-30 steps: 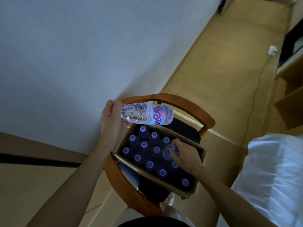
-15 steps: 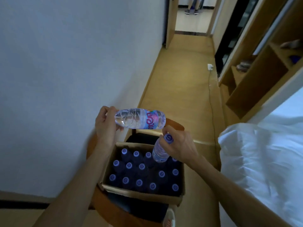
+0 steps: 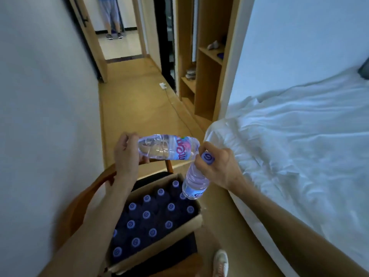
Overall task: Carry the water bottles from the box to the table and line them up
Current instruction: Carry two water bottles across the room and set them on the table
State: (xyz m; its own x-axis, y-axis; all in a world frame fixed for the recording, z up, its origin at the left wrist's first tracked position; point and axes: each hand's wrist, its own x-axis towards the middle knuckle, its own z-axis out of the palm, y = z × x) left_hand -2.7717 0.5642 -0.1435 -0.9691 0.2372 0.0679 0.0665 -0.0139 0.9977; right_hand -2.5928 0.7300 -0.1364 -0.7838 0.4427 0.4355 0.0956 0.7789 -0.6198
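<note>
Narrow corridor beside white bed (image 3: 299, 146). Left hand (image 3: 124, 156) grips clear plastic water bottle (image 3: 167, 146) horizontally at its neck, seemingly; right hand (image 3: 216, 166) pinches second bottle (image 3: 194, 182) below its cap, above cardboard box (image 3: 159, 250). Thin-walled, full, slippery: hold the stiff neck.

clear water bottle (image 3: 169, 147) with a pink-and-blue label, lying level at frame centre, its neck end hidden at the left. second clear bottle (image 3: 194, 181) just right of and below it, purple cap (image 3: 207, 158) toward the viewer, body tilting down and left over the box's far right corner. open cardboard box (image 3: 159, 254) in the lower centre, filled with upright capped bottles (image 3: 146, 214) standing in rows.
</note>
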